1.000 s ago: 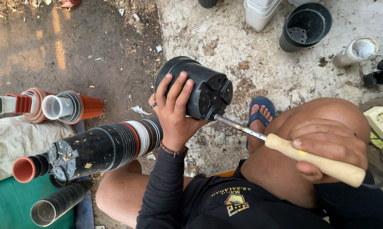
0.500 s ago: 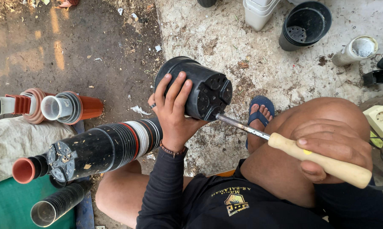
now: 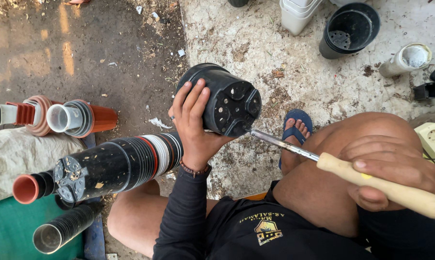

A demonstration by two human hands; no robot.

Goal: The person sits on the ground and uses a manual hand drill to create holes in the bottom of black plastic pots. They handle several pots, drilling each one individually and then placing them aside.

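Note:
My left hand [image 3: 194, 123] grips a black plastic plant pot [image 3: 229, 98] by its side, turned so its holed bottom faces me. My right hand [image 3: 388, 168] is closed around the pale wooden handle [image 3: 340, 169] of a tool that rests across my bare knee. The tool's thin metal shaft [image 3: 282, 144] runs up and left. Its tip touches the lower edge of the pot's bottom.
A long stack of nested black, white and red pots [image 3: 116, 163] lies at my left, with orange pots [image 3: 80, 118] and a thinner black stack [image 3: 63, 228] nearby. An upright black pot [image 3: 348, 29], white pots [image 3: 298, 14], a white can [image 3: 406, 58] and a power strip [image 3: 432, 139] sit on the concrete. My sandalled foot [image 3: 294, 131] is below the pot.
Both hands keep the same hold. The tool handle has drifted slightly to the right, with the tip still at the pot's bottom edge.

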